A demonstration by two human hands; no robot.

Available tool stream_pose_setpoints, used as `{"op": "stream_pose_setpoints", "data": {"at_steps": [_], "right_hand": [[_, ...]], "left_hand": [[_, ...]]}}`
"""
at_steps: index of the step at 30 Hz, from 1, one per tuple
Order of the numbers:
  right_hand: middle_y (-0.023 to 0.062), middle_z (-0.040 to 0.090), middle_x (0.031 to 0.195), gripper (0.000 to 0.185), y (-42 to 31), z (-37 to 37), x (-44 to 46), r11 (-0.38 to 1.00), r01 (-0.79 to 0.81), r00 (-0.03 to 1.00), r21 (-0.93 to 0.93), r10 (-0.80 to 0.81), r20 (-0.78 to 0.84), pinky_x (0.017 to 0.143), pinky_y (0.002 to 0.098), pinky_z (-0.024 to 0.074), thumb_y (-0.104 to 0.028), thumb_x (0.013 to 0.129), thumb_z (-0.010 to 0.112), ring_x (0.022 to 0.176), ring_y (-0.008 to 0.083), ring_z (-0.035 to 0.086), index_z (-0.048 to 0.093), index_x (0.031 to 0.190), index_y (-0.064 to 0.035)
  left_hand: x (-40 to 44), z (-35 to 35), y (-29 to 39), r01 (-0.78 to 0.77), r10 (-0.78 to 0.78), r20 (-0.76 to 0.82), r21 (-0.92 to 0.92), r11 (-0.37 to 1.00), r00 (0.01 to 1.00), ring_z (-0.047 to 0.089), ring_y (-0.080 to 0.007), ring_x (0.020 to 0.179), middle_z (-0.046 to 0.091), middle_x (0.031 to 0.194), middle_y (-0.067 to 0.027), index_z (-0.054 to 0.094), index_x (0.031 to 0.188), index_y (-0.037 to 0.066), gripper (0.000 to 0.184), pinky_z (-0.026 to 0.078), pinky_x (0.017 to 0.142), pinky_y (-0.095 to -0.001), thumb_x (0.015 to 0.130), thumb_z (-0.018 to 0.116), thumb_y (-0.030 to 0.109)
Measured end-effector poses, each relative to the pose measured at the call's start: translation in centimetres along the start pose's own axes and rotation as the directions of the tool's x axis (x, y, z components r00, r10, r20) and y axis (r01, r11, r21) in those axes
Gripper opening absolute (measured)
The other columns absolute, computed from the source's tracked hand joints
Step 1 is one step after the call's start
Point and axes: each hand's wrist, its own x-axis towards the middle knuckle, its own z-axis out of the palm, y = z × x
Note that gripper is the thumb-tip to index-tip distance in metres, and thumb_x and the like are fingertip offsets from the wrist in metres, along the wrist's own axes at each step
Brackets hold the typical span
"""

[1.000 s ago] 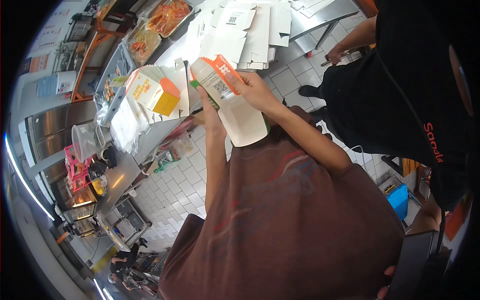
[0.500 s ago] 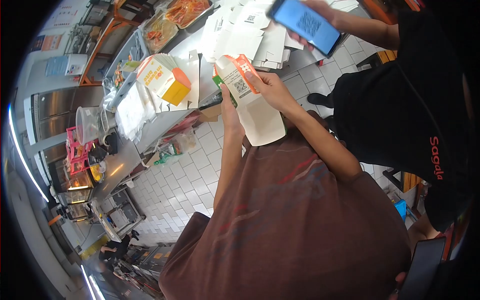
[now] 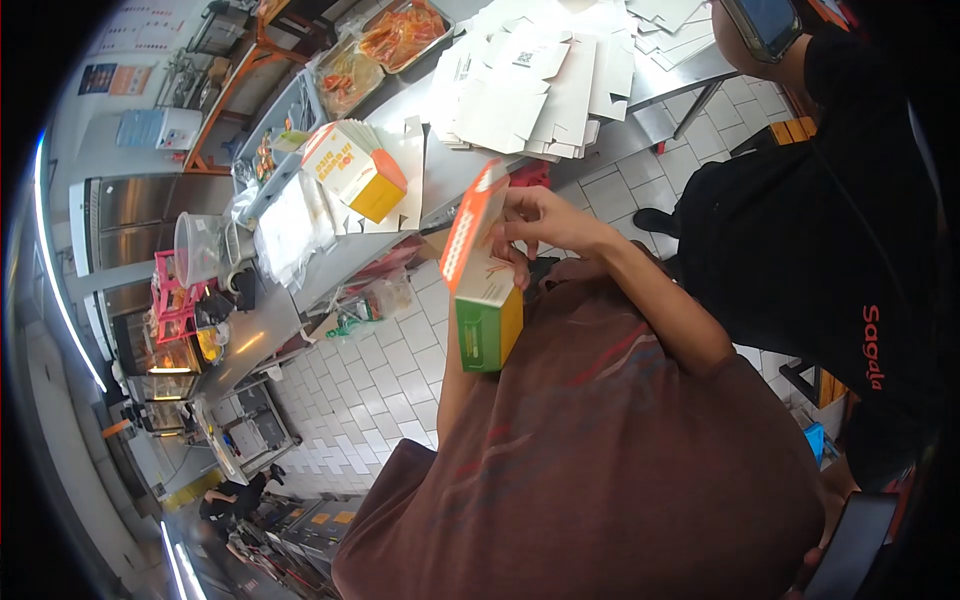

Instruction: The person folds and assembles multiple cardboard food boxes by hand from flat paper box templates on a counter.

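Observation:
A folded carton [image 3: 485, 325] with green, yellow, white and orange sides is held in front of my shirt. My left hand [image 3: 511, 262] is mostly hidden behind it, with its fingers curled round the carton's right side. Bent at the fingers, my right hand [image 3: 545, 220] grips the carton's upper right edge. A nested stack of orange, white and yellow cartons [image 3: 365, 180] lies on the counter to the left. Flat white cartons [image 3: 510, 95] are piled on the counter beyond my hands.
The steel counter [image 3: 430, 100] also bears trays of orange food [image 3: 400, 38] and clear plastic bags [image 3: 290, 230]. A person in black [image 3: 790, 220] stands at the right with a phone [image 3: 768, 25]. Another phone [image 3: 855, 545] shows at lower right.
The carton has turned from its open, printed inside to its coloured outside. My left hand has gone behind it. The other person's phone has moved up and right.

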Motion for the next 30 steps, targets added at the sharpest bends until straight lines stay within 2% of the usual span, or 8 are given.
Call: {"op": "stream_pose_setpoints", "data": {"at_steps": [5,9,12,14,17,23,26,30], "right_hand": [[0.0049,0.074,0.103,0.033,-0.4,0.0,-0.5,0.997,0.055,0.998,0.055,-0.053,-0.033,0.057,0.0207,0.0517,-0.021,0.099,0.067,0.081,0.0061,0.066,0.063,0.125,-0.0009],[0.0103,0.075,0.106,0.032,0.8,-0.7,0.5,0.964,0.243,0.954,0.109,-0.217,-0.205,0.056,0.0214,0.0516,-0.022,0.102,0.064,0.077,0.0070,0.067,0.062,0.124,0.0005],[0.0049,0.072,0.088,0.033,0.0,-1.0,0.2,0.981,0.166,0.928,0.099,-0.121,-0.354,0.048,0.0211,0.0468,-0.026,0.104,0.061,0.058,0.0047,0.060,0.060,0.124,0.0001],[0.0002,0.066,0.077,0.033,-0.3,-1.2,-0.1,0.990,0.128,0.916,0.065,-0.093,-0.389,0.042,0.0208,0.0431,-0.029,0.106,0.057,0.049,0.0030,0.053,0.060,0.123,-0.0007],[0.0004,0.066,0.074,0.031,0.0,-1.1,0.3,0.984,0.150,0.868,0.094,-0.085,-0.490,0.045,0.0220,0.0422,-0.027,0.104,0.060,0.051,0.0037,0.054,0.061,0.120,-0.0018],[0.0021,0.070,0.085,0.036,-0.2,-1.9,0.3,0.990,0.126,0.834,0.058,-0.074,-0.547,0.056,0.0225,0.0489,-0.029,0.104,0.059,0.066,0.0043,0.060,0.064,0.127,-0.0024],[0.0069,0.073,0.102,0.033,-0.7,-1.8,0.2,0.982,0.164,0.820,0.092,-0.084,-0.566,0.075,0.0253,0.0537,-0.025,0.105,0.058,0.088,0.0072,0.065,0.066,0.125,0.0005],[0.0049,0.072,0.100,0.033,-0.7,-1.9,0.4,0.977,0.203,0.839,0.061,-0.141,-0.525,0.074,0.0249,0.0534,-0.024,0.105,0.059,0.085,0.0073,0.065,0.065,0.125,0.0001]], "left_hand": [[2.4,4.3,2.5,0.165,-0.154,0.067,-0.236,0.958,0.986,0.072,-0.0239,0.084,0.066,0.100,-0.0185,0.049,0.133,-0.002,0.050,0.057,0.069,-0.0341,0.102,0.060,0.035],[0.3,2.7,4.2,0.036,0.015,-0.268,0.181,0.983,0.963,0.072,-0.0236,0.088,0.067,0.103,-0.0175,0.050,0.134,-0.002,0.050,0.057,0.074,-0.0340,0.103,0.058,0.036],[-0.5,1.2,5.3,0.197,0.195,-0.552,0.571,0.797,0.811,0.071,-0.0233,0.092,0.068,0.105,-0.0168,0.050,0.134,-0.002,0.050,0.057,0.077,-0.0339,0.104,0.056,0.037],[-0.3,0.5,6.9,0.344,0.251,-0.644,0.650,0.678,0.723,0.071,-0.0231,0.094,0.068,0.106,-0.0163,0.051,0.135,-0.002,0.050,0.057,0.080,-0.0338,0.105,0.055,0.038],[-0.3,1.8,8.5,0.302,0.211,-0.708,0.524,0.797,0.674,0.068,-0.0220,0.104,0.066,0.122,-0.0113,0.052,0.138,-0.001,0.049,0.053,0.091,-0.0308,0.104,0.057,0.034],[1.6,6.2,7.4,0.332,0.118,-0.457,0.778,0.533,0.882,0.067,-0.0236,0.111,0.065,0.127,-0.0153,0.035,0.152,0.006,0.083,0.053,0.096,-0.0348,0.084,0.083,0.013],[2.2,6.5,7.0,0.399,0.103,-0.522,0.751,0.527,0.846,0.067,-0.0250,0.113,0.065,0.127,-0.0177,0.030,0.153,0.007,0.096,0.055,0.094,-0.0368,0.077,0.088,0.006],[2.6,5.9,6.5,0.398,0.196,-0.598,0.709,0.582,0.777,0.068,-0.0244,0.109,0.065,0.124,-0.0173,0.034,0.149,0.003,0.084,0.057,0.090,-0.0347,0.081,0.085,0.007]]}}
